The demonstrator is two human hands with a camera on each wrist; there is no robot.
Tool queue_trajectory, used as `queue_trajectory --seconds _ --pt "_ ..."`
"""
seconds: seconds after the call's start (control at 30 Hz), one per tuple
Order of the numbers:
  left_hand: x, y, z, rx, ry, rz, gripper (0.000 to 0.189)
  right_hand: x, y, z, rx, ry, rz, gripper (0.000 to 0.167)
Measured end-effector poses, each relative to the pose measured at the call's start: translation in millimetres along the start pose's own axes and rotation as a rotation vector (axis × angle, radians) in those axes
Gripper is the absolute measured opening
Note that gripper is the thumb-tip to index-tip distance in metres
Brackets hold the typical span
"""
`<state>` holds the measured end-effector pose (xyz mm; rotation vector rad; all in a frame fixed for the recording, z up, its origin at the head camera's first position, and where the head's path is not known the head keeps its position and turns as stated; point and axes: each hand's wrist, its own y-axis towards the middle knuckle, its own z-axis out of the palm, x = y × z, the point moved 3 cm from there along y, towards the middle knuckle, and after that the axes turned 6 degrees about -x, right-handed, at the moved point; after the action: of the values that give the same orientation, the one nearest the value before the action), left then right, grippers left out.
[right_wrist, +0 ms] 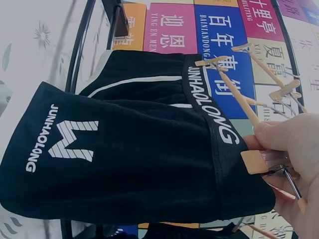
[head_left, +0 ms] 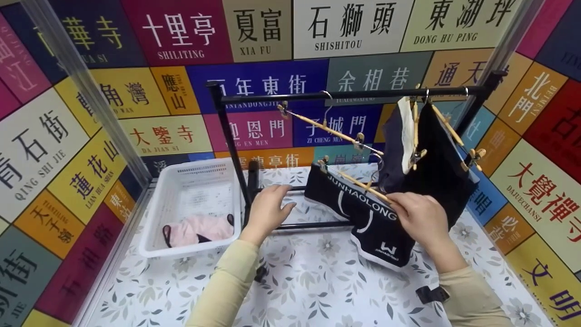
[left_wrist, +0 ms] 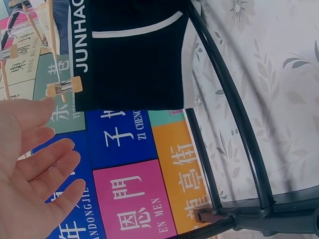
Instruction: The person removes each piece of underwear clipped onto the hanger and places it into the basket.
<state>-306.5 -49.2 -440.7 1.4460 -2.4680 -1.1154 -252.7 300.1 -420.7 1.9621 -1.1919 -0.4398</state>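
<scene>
Black boxer briefs point(head_left: 370, 211) with a white "JUNHAOLONG" waistband hang from the clips of a wooden hanger point(head_left: 356, 181). My right hand point(head_left: 420, 218) grips that hanger near its right end; in the right wrist view the thumb lies on the wooden bar point(right_wrist: 239, 99), beside a clip point(right_wrist: 254, 162) on the waistband. The hanger's hook point(head_left: 377, 165) is below the rail, off it. My left hand point(head_left: 271, 209) is held away from the briefs with fingers spread and nothing in them, seen palm-side in the left wrist view near the left clip point(left_wrist: 65, 86).
A black clothes rack point(head_left: 354, 95) carries a bare clip hanger point(head_left: 327, 127) and, at right, dark garments point(head_left: 438, 168) on hangers. On the left stands a white plastic basket point(head_left: 152, 227) with a pink garment point(head_left: 199, 229) inside. Printed panels surround the floral tabletop point(head_left: 313, 281).
</scene>
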Motion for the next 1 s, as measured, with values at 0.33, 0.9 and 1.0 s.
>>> queue_trajectory --seconds 0.33,0.9,1.0 --pt "0.9 3.4 -3.1 0.000 -0.014 0.007 0.048 11 -4.7 12 0.034 0.039 -0.093 0.024" --pt "0.5 2.8 -2.6 -0.005 0.032 0.034 0.062 28 -3.8 18 0.004 0.122 -0.283 0.026" --pt "-0.1 1.5 -1.7 0.002 0.028 0.036 0.060 28 -4.1 19 0.008 0.146 -0.291 0.026"
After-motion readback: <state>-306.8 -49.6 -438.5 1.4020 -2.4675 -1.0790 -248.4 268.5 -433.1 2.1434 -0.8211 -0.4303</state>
